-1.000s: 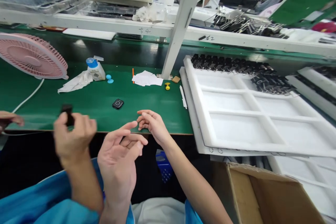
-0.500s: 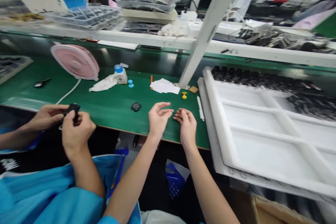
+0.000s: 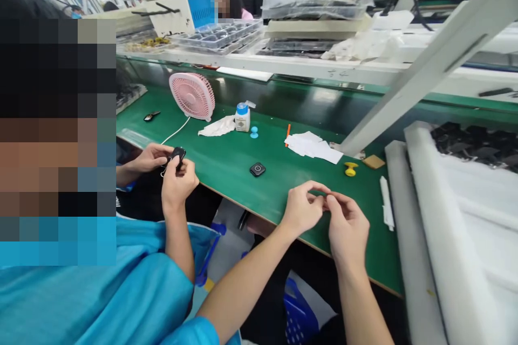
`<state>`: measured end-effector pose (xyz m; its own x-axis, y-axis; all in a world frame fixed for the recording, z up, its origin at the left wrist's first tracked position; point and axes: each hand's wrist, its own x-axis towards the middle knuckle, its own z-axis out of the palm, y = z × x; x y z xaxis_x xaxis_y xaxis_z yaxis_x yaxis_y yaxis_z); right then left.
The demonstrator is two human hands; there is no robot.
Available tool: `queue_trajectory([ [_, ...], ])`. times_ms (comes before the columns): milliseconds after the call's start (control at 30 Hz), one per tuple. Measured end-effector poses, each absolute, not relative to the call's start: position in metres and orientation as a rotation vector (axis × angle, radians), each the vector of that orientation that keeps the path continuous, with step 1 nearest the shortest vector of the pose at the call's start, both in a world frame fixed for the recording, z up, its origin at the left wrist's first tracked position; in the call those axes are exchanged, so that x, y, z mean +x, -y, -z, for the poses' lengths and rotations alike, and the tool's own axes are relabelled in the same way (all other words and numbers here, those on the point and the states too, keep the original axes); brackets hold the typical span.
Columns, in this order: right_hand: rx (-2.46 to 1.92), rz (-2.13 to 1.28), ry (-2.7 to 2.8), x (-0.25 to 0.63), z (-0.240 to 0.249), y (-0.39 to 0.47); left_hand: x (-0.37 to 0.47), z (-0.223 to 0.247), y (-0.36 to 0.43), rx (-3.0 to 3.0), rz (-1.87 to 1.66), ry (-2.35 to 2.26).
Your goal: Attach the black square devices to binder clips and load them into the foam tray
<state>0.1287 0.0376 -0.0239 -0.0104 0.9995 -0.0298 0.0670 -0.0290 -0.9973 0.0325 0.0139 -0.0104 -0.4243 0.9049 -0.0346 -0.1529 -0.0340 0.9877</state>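
Just above the green bench, my left hand (image 3: 304, 208) meets my right hand (image 3: 349, 225) at the fingertips. Thumb and fingers are pinched closed on both, and whatever they may hold is hidden or too small to make out. A black smartwatch body (image 3: 258, 169) lies on the bench left of my left hand, apart from it, its round back sensor facing up. Beyond my right hand stands a yellow suction cup (image 3: 350, 168). White paper slips (image 3: 313, 146) lie farther back, beside a thin orange stick (image 3: 287, 135).
At my left a co-worker's hands (image 3: 178, 178) hold a small black device. A pink fan (image 3: 192, 96), a blue-capped bottle (image 3: 243, 118) and a blue suction cup (image 3: 254, 132) stand behind. A white foam tray (image 3: 441, 215) borders the right side; a slanted post (image 3: 404, 91) rises behind.
The view has swung left, bringing the co-worker's head into sight. My hands, apart before with fingers loosely curled, have come together at the fingertips. The watch body stays on the bench.
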Motion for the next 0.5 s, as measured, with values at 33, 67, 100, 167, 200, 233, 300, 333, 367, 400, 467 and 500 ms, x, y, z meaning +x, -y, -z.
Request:
queue_trajectory([
  [33, -1.284, -1.202, 1.255, 0.128, 0.023, -0.037, 0.032, 0.01, -0.014, 0.843, -1.584, -1.399],
  [67, -1.29, -1.2, 1.255, 0.128, 0.021, -0.037, 0.032, 0.009, -0.014, 0.838, -1.574, -1.402],
  [100, -1.293, -1.201, 1.252, 0.128, 0.02, -0.036, 0.033, 0.009, -0.013, 0.83, -1.567, -1.407],
  [167, -1.296, -1.204, 1.241, 0.127, 0.02, -0.036, 0.033, 0.009, -0.013, 0.815, -1.556, -1.412],
  [200, -1.296, -1.206, 1.237, 0.127, 0.02, -0.037, 0.034, 0.01, -0.013, 0.809, -1.55, -1.412],
  [233, -1.295, -1.212, 1.234, 0.127, 0.021, -0.037, 0.034, 0.01, -0.014, 0.801, -1.549, -1.405],
  [300, -1.286, -1.209, 1.227, 0.128, 0.022, -0.038, 0.034, 0.011, -0.015, 0.777, -1.573, -1.391],
  [333, -1.284, -1.181, 1.227, 0.127, 0.021, -0.037, 0.033, 0.011, -0.015, 0.763, -1.596, -1.394],
  [367, -1.287, -1.116, 1.23, 0.126, 0.018, -0.036, 0.031, 0.011, -0.015, 0.748, -1.622, -1.401],
  [400, -1.289, -1.01, 1.235, 0.124, 0.013, -0.032, 0.029, 0.01, -0.014, 0.736, -1.647, -1.41],
  [467, -1.249, -0.752, 1.261, 0.111, -0.005, -0.021, 0.023, 0.007, -0.009, 0.74, -1.662, -1.44],
  [500, -1.196, -0.665, 1.316, 0.1, -0.016, -0.012, 0.019, 0.005, -0.006, 0.757, -1.653, -1.451],
])
